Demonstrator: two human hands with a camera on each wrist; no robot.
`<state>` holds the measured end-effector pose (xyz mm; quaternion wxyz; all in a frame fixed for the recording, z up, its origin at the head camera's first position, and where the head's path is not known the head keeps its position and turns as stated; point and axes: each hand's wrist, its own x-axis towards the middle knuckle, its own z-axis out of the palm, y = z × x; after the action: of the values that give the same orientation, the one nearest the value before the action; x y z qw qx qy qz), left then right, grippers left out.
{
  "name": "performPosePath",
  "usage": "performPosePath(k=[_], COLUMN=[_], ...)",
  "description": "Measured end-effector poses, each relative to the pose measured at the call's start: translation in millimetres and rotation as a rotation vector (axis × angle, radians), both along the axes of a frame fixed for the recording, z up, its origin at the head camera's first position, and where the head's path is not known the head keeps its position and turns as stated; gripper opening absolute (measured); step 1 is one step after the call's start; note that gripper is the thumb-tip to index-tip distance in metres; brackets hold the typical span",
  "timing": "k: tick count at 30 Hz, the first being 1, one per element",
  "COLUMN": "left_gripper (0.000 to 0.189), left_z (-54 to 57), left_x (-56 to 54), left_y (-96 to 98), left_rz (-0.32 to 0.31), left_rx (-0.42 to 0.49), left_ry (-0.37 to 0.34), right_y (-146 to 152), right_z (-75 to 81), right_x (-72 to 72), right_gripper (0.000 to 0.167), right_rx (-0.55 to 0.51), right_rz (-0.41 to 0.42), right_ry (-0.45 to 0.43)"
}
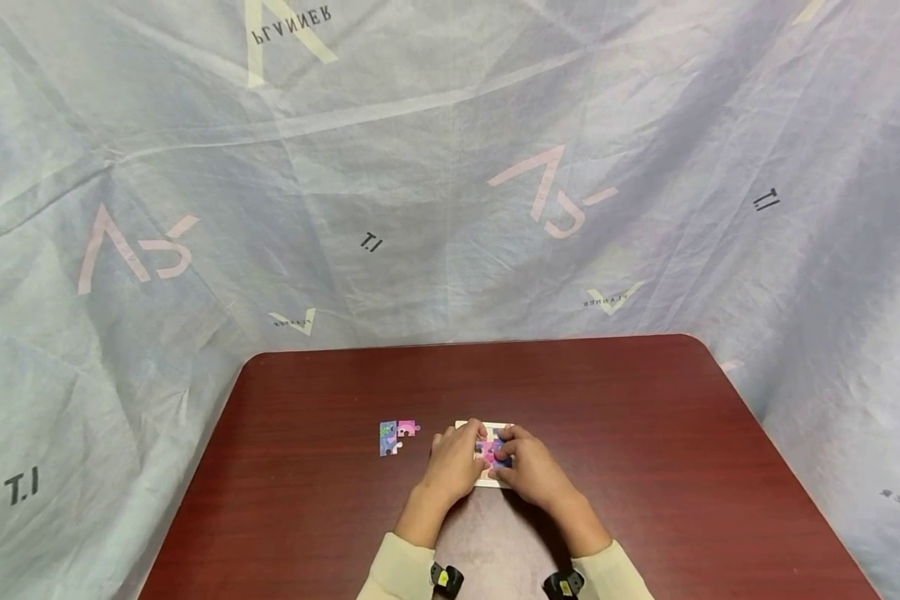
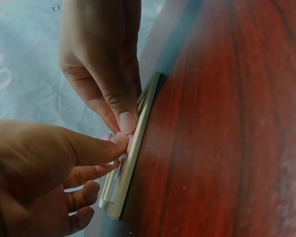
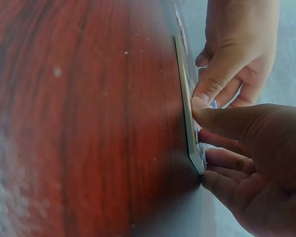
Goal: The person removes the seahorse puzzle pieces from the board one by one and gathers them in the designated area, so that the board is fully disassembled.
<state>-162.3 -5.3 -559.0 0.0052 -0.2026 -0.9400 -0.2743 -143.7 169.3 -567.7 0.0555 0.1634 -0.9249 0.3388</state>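
Note:
A small jigsaw puzzle with pink and blue pieces (image 1: 488, 451) lies in a white-rimmed tray (image 1: 492, 482) on the table. My left hand (image 1: 453, 462) is over the tray's left side, with thumb and fingers bent onto the pieces. From the other side, my right hand (image 1: 536, 471) grips at the puzzle with curled fingers. Both thumbs nearly meet at a bit of pink in the left wrist view, close above the tray's near edge (image 2: 133, 163). One right fingertip touches the tray corner (image 3: 197, 164) in the right wrist view. The hands hide much of the puzzle.
Left of the tray, a few loose puzzle pieces (image 1: 387, 437) lie joined or close together, blue and pink. The reddish-brown table (image 1: 307, 517) has rounded far corners. Grey printed cloth (image 1: 435, 208) hangs behind it and at both sides.

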Motion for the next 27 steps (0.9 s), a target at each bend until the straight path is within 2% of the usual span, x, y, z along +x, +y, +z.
performPosePath(k=[11,21,27], left_gripper=[0.039,0.040,0.039], left_z=[1.0,0.2,-1.8], left_x=[0.3,1.2,2.3], left_y=[-1.1,-0.4,0.0], left_rz=[-0.036,-0.032,-0.031], left_rx=[0.018,-0.003,-0.002], left_ry=[0.031,0.066,0.059], right_y=[0.3,-0.1,0.0], right_z=[1.3,2.6,1.0], right_x=[1.2,1.1,1.0], right_gripper=[0.014,0.015,0.015], right_rx=[0.010,0.011,0.003], right_rz=[0.014,-0.002,-0.016], right_ry=[0.014,-0.006,-0.006])
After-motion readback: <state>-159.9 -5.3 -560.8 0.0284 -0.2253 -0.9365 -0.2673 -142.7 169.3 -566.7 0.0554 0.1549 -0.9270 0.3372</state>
